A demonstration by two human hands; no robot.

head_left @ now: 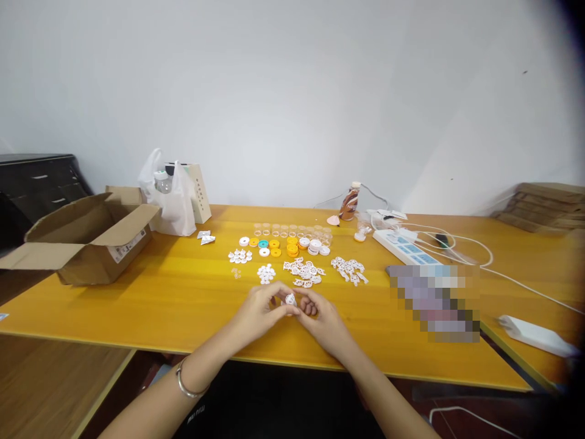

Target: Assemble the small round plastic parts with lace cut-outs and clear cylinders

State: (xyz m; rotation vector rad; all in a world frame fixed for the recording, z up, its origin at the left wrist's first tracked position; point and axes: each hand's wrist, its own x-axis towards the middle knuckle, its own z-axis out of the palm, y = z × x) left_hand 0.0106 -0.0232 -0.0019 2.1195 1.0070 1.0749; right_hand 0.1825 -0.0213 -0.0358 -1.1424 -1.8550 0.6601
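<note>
Forearms reach in from the bottom edge, cut off above the elbows, over a long yellow table (183, 305). Near its front edge the left hand (258, 311) and right hand (326, 323) meet, fingers curled in narrow, together pinching 1 small white part (290, 299) at their fingertips. Just beyond lie heaps of white pieces (304, 272). A pixelated patch (434, 302) hides what sits at right. The held part's shape is too small to make out.
</note>
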